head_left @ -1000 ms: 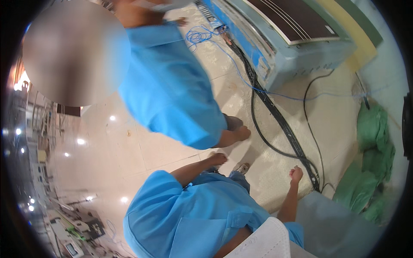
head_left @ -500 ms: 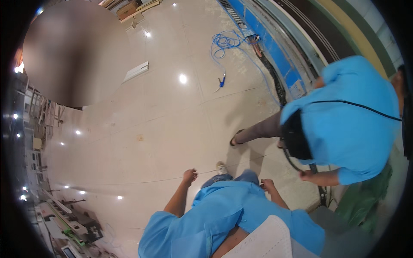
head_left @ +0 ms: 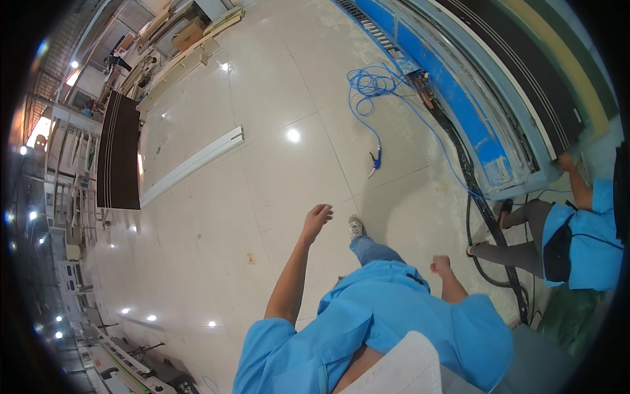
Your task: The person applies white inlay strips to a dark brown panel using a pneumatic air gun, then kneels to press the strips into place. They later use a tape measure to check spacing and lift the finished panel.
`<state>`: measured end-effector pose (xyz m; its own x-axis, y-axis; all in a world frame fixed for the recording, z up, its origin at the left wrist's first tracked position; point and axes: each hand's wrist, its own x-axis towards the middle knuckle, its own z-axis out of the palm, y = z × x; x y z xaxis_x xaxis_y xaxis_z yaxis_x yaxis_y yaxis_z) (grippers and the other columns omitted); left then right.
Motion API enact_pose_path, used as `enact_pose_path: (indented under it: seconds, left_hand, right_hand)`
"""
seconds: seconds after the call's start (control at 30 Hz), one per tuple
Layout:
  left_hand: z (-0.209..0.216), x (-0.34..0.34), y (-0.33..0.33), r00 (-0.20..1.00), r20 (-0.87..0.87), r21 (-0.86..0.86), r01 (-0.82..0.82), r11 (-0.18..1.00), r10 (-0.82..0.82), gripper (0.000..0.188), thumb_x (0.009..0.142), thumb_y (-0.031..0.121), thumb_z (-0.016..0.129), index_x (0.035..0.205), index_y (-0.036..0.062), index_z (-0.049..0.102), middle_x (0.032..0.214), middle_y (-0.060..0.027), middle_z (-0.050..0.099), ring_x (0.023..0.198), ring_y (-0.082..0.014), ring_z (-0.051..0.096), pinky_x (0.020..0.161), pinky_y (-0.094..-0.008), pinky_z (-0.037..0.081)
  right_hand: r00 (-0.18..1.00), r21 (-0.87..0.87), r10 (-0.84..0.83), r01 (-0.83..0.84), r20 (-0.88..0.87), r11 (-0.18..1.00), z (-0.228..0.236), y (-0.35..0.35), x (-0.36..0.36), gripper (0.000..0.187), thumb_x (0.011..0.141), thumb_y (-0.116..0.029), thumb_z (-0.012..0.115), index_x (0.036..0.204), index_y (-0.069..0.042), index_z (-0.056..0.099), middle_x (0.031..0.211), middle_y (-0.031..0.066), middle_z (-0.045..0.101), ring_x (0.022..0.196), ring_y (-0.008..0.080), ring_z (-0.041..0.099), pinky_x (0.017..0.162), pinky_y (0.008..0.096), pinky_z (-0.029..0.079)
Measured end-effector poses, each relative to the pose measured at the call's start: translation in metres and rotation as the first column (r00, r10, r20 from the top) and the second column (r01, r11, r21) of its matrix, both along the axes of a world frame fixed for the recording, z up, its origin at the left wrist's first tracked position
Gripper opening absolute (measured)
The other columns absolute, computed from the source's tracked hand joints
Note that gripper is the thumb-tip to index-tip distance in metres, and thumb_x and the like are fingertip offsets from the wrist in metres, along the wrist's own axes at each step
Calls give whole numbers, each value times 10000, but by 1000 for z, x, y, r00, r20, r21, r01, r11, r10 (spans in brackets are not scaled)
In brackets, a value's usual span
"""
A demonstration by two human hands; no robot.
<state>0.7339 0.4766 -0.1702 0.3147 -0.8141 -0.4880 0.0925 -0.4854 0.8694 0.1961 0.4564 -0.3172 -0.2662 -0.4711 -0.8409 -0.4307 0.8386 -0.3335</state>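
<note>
My left hand swings forward over the tiled floor, its fingers loosely curled and nothing held. Close by my right side is my right hand, closed in a loose fist with nothing visible in it. Neither hand touches anything. On the floor ahead lies a blue air blow gun, joined to a coiled blue air hose. My shod foot is stepping forward just beyond my left hand.
At right, a co-worker in a blue shirt reaches toward a dark striped panel on a blue-sided machine. Black cables run along its base. A white strip and brown panel stand left; machinery is lower left.
I have stepped forward, and my left hand has swung ahead. The co-worker now appears farther right, one arm at the panel. The large blur at upper left is gone, revealing the brown panel.
</note>
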Motion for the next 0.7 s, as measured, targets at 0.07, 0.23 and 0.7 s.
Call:
enact_pose_path:
  seconds: [0.07,0.23,0.7]
  left_hand:
    - [-29,61,24,988,39,153,-156,976,151,337,1001,296,635,1191,20,678,984,-71,716,858,-137,671,732,-277,526]
    - [-89,168,132,570,-31,569,-666,483,821,208,960,236,592,1036,57,665,880,-94,694,720,-209,676,591,-329,545]
    - [42,502,-413,873,-146,-335,-486,807,465,527,1071,388,502,1462,35,498,1372,-130,614,1233,-253,602,1059,-422,476]
  right_hand:
    - [999,-10,-37,38,21,999,7,-65,64,229,917,-210,619,958,13,647,787,175,674,635,267,676,547,416,575]
    - [892,-277,247,-146,378,950,51,-257,283,218,965,-239,617,967,-24,652,789,91,674,651,181,672,581,331,574]
    - [812,-387,529,-419,245,821,92,-574,636,227,961,-247,640,1035,-35,675,807,56,682,654,138,660,598,288,541]
